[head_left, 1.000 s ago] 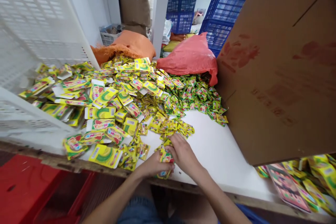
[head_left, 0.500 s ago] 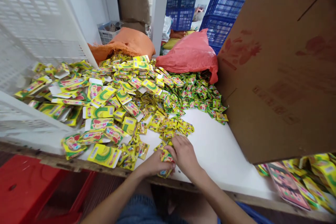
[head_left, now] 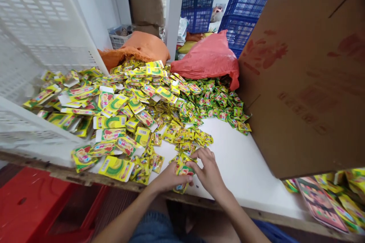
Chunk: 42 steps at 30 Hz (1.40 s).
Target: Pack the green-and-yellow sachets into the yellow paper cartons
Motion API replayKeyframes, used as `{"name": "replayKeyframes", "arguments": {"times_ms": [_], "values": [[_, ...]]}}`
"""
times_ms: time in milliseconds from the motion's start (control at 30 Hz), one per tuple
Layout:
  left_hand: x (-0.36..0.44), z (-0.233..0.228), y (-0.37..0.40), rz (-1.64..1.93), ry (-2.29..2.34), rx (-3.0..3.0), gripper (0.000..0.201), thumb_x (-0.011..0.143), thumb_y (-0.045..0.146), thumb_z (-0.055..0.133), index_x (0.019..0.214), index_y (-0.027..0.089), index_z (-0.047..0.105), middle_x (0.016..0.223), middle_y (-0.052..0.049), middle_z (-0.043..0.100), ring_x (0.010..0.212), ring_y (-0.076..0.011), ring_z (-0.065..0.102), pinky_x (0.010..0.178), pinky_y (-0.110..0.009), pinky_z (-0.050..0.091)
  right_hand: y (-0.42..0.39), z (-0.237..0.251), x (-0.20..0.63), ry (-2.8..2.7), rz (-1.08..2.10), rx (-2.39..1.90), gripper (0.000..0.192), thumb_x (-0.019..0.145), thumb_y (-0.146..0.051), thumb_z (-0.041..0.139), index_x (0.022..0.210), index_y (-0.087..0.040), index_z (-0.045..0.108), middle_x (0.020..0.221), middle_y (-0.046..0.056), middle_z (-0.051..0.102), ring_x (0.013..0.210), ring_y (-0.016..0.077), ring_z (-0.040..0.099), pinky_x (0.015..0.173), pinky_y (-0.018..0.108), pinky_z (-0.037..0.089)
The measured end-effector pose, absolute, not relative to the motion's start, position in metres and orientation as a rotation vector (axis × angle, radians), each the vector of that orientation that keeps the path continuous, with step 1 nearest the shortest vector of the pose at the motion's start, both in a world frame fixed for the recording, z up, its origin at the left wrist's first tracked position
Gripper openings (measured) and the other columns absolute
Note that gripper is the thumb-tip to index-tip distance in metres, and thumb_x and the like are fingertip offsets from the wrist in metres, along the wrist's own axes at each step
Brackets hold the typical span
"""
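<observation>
The left hand (head_left: 168, 179) is closed around a small stack of packets (head_left: 184, 171), yellow and green, which it holds upright at the near edge of the white table (head_left: 242, 167); the right hand (head_left: 209, 172) is just beside it, its fingers (head_left: 199, 155) partly spread and bent, the fingertips touching the top of the same stack and the loose packets next to it; whether the right hand really grips a packet, I cannot tell. The stack is between the two hands, near the front edge of the table.

Behind the hands lies a big heap of small packets (head_left: 199, 106), spreading across the table; to the left of it there are flat folded boxes (head_left: 111, 121) in the same colours, some lying in a white plastic crate (head_left: 34, 45) that is tipped on its side. A large cardboard box (head_left: 308, 76) stands at the right; a red bag (head_left: 209, 59) and an orange bag (head_left: 142, 47) lie behind the heap; blue crates (head_left: 242, 11) are stacked further back.
</observation>
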<state>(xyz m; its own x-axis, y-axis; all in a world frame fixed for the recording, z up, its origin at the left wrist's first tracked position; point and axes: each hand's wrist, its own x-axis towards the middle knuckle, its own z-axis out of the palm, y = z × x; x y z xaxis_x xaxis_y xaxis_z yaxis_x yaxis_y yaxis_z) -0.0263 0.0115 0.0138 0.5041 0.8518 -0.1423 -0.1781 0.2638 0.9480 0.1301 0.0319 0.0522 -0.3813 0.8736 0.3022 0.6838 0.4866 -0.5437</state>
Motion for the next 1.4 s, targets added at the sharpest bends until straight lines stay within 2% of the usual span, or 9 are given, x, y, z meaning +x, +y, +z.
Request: {"name": "replayKeyframes", "arguments": {"times_ms": [233,400,533,800,933,1000,1133,1267,1400], "values": [[-0.026,0.006,0.013,0.770,0.742,1.089,0.029,0.069,0.034,0.066,0.086,0.012,0.061,0.073,-0.003,0.063,0.068,-0.0169,0.058,0.065,-0.026,0.044,0.032,0.048,0.132,-2.126,0.478,-1.352,0.019,0.081,-0.036,0.056,0.072,-0.020,0.049,0.074,0.001,0.054,0.076,0.0190,0.048,0.070,0.032,0.034],[-0.026,0.000,0.016,0.908,0.909,1.202,0.031,0.065,0.034,0.070,0.084,0.012,0.059,0.072,0.001,0.056,0.069,-0.0133,0.049,0.063,-0.021,0.038,0.033,0.043,0.147,-2.127,0.537,-1.303,0.015,0.077,-0.035,0.059,0.083,-0.022,0.057,0.100,0.006,0.054,0.097,0.0231,0.046,0.082,0.036,0.035],[-0.026,0.000,0.015,0.999,0.971,1.321,0.027,0.068,0.034,0.068,0.080,0.013,0.057,0.071,0.003,0.050,0.068,-0.0118,0.043,0.060,-0.020,0.033,0.041,0.030,0.152,-2.027,0.638,-1.352,0.015,0.074,-0.037,0.062,0.077,-0.022,0.059,0.099,0.005,0.056,0.099,0.0239,0.047,0.085,0.038,0.035],[-0.027,-0.010,0.015,1.056,0.920,1.237,0.027,0.070,0.029,0.066,0.089,0.014,0.055,0.081,-0.001,0.053,0.078,-0.0155,0.048,0.069,-0.023,0.038,0.041,0.015,0.134,-1.842,0.791,-1.313,0.019,0.073,-0.039,0.063,0.068,-0.021,0.058,0.100,0.005,0.059,0.104,0.0235,0.046,0.090,0.039,0.034],[-0.027,-0.012,0.015,1.069,0.845,1.175,0.030,0.071,0.028,0.067,0.094,0.013,0.055,0.086,-0.003,0.056,0.081,-0.0167,0.051,0.071,-0.025,0.040,0.040,0.022,0.135,-1.918,0.832,-1.317,0.025,0.078,-0.040,0.057,0.062,-0.021,0.058,0.100,0.005,0.060,0.104,0.0223,0.047,0.091,0.038,0.034],[-0.026,-0.011,0.015,1.079,0.837,1.160,0.030,0.071,0.028,0.066,0.095,0.013,0.055,0.087,-0.003,0.057,0.082,-0.0167,0.052,0.072,-0.025,0.041,0.040,0.026,0.137,-1.974,0.832,-1.327,0.027,0.080,-0.040,0.055,0.062,-0.021,0.059,0.099,0.004,0.060,0.103,0.0219,0.048,0.090,0.037,0.034],[-0.025,-0.011,0.016,1.087,0.867,1.159,0.027,0.071,0.028,0.066,0.092,0.014,0.056,0.084,-0.002,0.058,0.081,-0.0165,0.053,0.071,-0.024,0.041,0.042,0.031,0.139,-2.068,0.776,-1.371,0.018,0.077,-0.037,0.058,0.070,-0.022,0.062,0.096,0.004,0.060,0.098,0.0218,0.050,0.086,0.037,0.035],[-0.024,-0.012,0.017,1.091,0.919,1.159,0.027,0.070,0.027,0.067,0.092,0.014,0.057,0.083,-0.003,0.060,0.084,-0.0183,0.055,0.073,-0.025,0.042,0.042,0.026,0.133,-1.981,0.697,-1.432,0.019,0.075,-0.033,0.060,0.062,-0.020,0.057,0.088,0.004,0.060,0.092,0.0217,0.051,0.082,0.035,0.037],[-0.025,-0.015,0.017,1.130,0.975,1.138,0.027,0.069,0.024,0.067,0.092,0.014,0.056,0.085,-0.003,0.061,0.084,-0.0184,0.056,0.074,-0.026,0.043,0.040,0.023,0.123,-1.942,0.704,-1.434,0.023,0.077,-0.032,0.057,0.059,-0.019,0.054,0.087,0.006,0.061,0.095,0.0228,0.051,0.082,0.036,0.038]]}}
